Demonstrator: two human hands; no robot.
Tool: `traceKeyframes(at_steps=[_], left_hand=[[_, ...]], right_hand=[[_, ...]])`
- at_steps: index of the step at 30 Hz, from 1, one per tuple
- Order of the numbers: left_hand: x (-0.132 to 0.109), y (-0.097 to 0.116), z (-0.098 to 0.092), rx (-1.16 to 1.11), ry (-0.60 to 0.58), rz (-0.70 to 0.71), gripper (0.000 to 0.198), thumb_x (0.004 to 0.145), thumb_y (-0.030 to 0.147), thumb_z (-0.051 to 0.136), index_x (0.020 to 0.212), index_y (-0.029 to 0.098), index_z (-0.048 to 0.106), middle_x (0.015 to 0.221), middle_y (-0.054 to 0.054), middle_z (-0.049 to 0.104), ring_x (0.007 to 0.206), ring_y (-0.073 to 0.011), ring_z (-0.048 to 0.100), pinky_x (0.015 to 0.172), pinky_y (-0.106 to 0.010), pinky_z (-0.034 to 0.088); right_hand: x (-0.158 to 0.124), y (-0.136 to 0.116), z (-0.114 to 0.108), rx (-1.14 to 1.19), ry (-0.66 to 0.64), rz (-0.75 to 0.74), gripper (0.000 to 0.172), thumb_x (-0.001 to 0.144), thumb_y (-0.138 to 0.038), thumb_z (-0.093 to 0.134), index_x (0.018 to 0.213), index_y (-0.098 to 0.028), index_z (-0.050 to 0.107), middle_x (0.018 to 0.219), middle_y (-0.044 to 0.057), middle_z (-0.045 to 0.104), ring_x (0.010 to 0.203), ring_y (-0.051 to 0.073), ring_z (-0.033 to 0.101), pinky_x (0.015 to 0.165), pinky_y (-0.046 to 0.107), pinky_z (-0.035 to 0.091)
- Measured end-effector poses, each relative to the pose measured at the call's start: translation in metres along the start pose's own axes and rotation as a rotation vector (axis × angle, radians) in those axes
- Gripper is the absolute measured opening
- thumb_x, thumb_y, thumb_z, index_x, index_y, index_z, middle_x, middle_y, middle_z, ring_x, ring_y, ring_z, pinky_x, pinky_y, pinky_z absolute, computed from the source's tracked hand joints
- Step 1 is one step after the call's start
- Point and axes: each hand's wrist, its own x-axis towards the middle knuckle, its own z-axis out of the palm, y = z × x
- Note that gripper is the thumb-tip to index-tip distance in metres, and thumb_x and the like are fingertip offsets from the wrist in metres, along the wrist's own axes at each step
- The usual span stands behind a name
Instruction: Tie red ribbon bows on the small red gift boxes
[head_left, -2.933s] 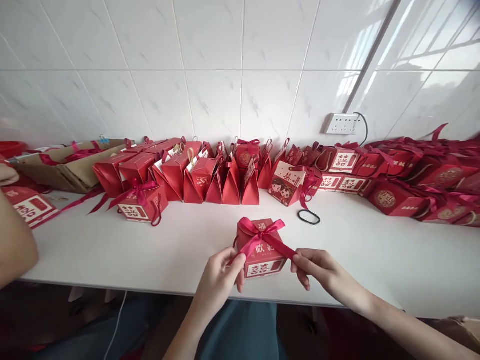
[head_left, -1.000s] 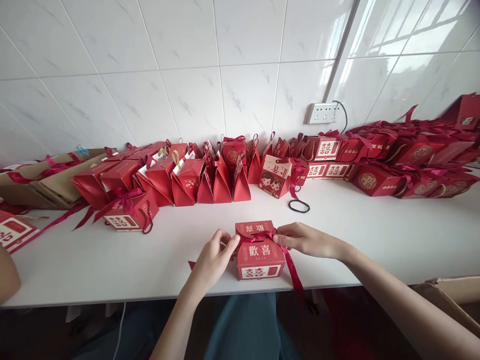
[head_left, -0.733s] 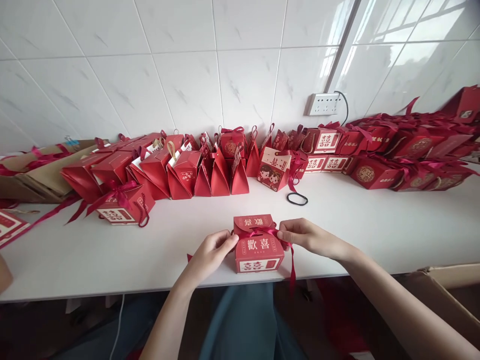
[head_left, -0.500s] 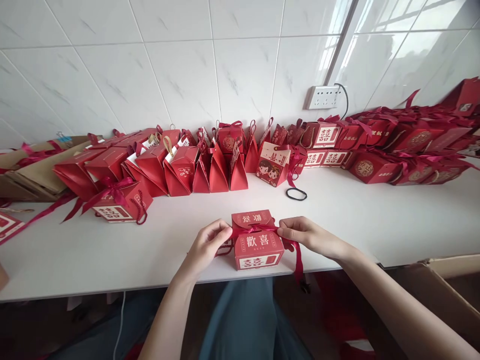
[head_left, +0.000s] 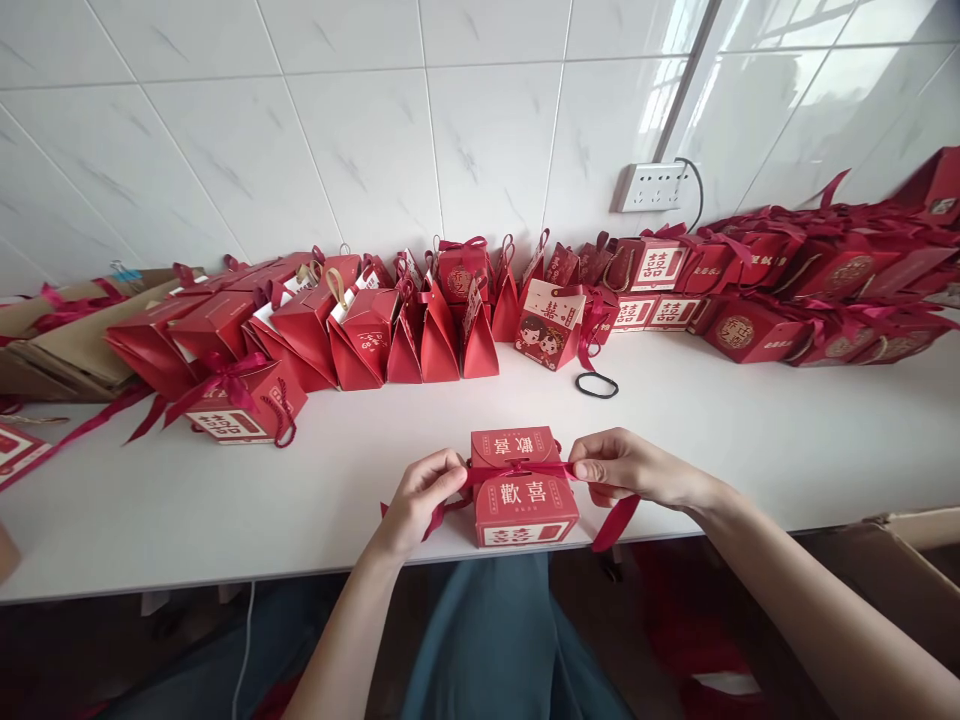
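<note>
A red gift box (head_left: 525,500) with white and cream Chinese lettering sits at the table's front edge. Across its top runs a dark red ribbon (head_left: 525,468), drawn out level to both sides. At the box's left side my left hand (head_left: 426,492) is closed, pinching one part of the ribbon. My right hand (head_left: 626,468) pinches the other part just off the right side, and a loose ribbon tail hangs below it. The underside of the box and the far ribbon ends are partly hidden.
Many red gift boxes (head_left: 367,335) line the tiled wall, with a ribboned pile (head_left: 825,270) at the right. A black elastic band (head_left: 597,385) lies behind the box. One bow-tied box (head_left: 240,400) stands at left. A cardboard carton (head_left: 915,560) is at lower right.
Both hands have shifted slightly right, with the ribbon still pinched and looking tauter over the box. The right ribbon tail has swung up and outward. The box appears slightly further right.
</note>
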Motion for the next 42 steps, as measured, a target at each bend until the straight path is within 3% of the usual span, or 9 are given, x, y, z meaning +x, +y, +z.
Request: traceKeyframes(at_steps=[5, 9, 12, 15, 21, 28, 34, 39, 42], left_hand=[[-0.002, 0.008, 0.004, 0.000, -0.059, -0.016, 0.041, 0.075, 0.043, 0.066, 0.059, 0.017, 0.037, 0.060, 0.004, 0.040, 0.055, -0.0081, 0.037, 0.053, -0.022, 0.031], [-0.008, 0.015, 0.008, 0.125, -0.032, -0.026, 0.039, 0.079, 0.044, 0.061, 0.061, 0.018, 0.038, 0.061, 0.004, 0.038, 0.057, -0.0088, 0.037, 0.055, -0.023, 0.031], [-0.013, 0.021, 0.009, 0.302, -0.017, -0.032, 0.038, 0.081, 0.047, 0.057, 0.062, 0.018, 0.041, 0.058, 0.005, 0.035, 0.053, -0.0082, 0.033, 0.052, -0.022, 0.029], [-0.016, 0.029, 0.010, 0.338, -0.004, -0.040, 0.032, 0.083, 0.045, 0.056, 0.069, 0.018, 0.046, 0.060, 0.004, 0.044, 0.054, -0.0086, 0.038, 0.052, -0.022, 0.033], [-0.022, 0.048, 0.014, 0.444, 0.017, 0.005, 0.018, 0.084, 0.037, 0.054, 0.089, 0.020, 0.052, 0.067, 0.004, 0.051, 0.059, -0.0101, 0.047, 0.056, -0.022, 0.038], [-0.035, 0.059, 0.018, 0.903, 0.017, 0.091, 0.009, 0.087, 0.029, 0.052, 0.088, 0.022, 0.057, 0.082, 0.001, 0.059, 0.071, -0.0132, 0.054, 0.063, -0.022, 0.042], [-0.034, 0.063, 0.021, 1.137, 0.059, 0.317, 0.016, 0.092, 0.030, 0.045, 0.087, 0.023, 0.058, 0.098, -0.002, 0.054, 0.075, -0.0128, 0.058, 0.068, -0.024, 0.045], [-0.023, 0.073, 0.031, 1.181, 0.028, 0.446, 0.012, 0.091, 0.026, 0.050, 0.080, 0.021, 0.054, 0.083, 0.000, 0.057, 0.075, -0.0143, 0.057, 0.068, -0.025, 0.043], [-0.012, 0.077, 0.036, 1.212, 0.010, 0.534, 0.013, 0.091, 0.022, 0.049, 0.081, 0.021, 0.057, 0.083, 0.000, 0.058, 0.075, -0.0143, 0.057, 0.068, -0.025, 0.042]], right_hand=[[-0.005, -0.008, -0.007, -0.153, -0.040, -0.003, 0.046, 0.073, -0.057, 0.067, 0.064, -0.014, 0.054, 0.052, -0.007, 0.037, 0.049, 0.007, 0.033, 0.047, 0.023, 0.021], [-0.012, -0.024, 0.001, -0.209, 0.079, -0.183, 0.040, 0.078, -0.053, 0.065, 0.065, -0.016, 0.058, 0.058, -0.003, 0.045, 0.053, 0.009, 0.036, 0.050, 0.025, 0.030], [-0.013, -0.034, 0.016, -0.155, 0.117, -0.355, 0.035, 0.079, -0.048, 0.066, 0.065, -0.016, 0.063, 0.090, 0.006, 0.063, 0.076, 0.016, 0.058, 0.067, 0.030, 0.045], [-0.007, -0.037, 0.030, -0.144, 0.082, -0.426, 0.028, 0.081, -0.044, 0.065, 0.073, -0.017, 0.070, 0.119, 0.011, 0.063, 0.100, 0.024, 0.062, 0.080, 0.034, 0.049], [0.014, -0.031, 0.050, -0.264, 0.250, -0.487, 0.026, 0.084, -0.040, 0.062, 0.083, -0.016, 0.073, 0.084, 0.006, 0.072, 0.075, 0.018, 0.063, 0.070, 0.029, 0.048], [0.019, -0.025, 0.060, -0.345, 0.361, -0.539, 0.017, 0.086, -0.026, 0.054, 0.089, -0.019, 0.070, 0.092, 0.006, 0.070, 0.082, 0.018, 0.064, 0.074, 0.029, 0.050], [0.021, -0.022, 0.060, -0.357, 0.422, -0.506, 0.018, 0.087, -0.026, 0.051, 0.087, -0.020, 0.068, 0.094, 0.005, 0.072, 0.085, 0.018, 0.066, 0.076, 0.030, 0.050], [0.026, -0.020, 0.065, -0.128, 0.453, -0.407, 0.021, 0.077, -0.031, 0.064, 0.090, -0.021, 0.051, 0.081, 0.003, 0.075, 0.073, 0.018, 0.068, 0.066, 0.030, 0.051], [0.028, -0.020, 0.067, -0.081, 0.413, -0.378, 0.022, 0.075, -0.029, 0.064, 0.094, -0.020, 0.055, 0.084, 0.004, 0.076, 0.078, 0.019, 0.070, 0.069, 0.030, 0.053]])
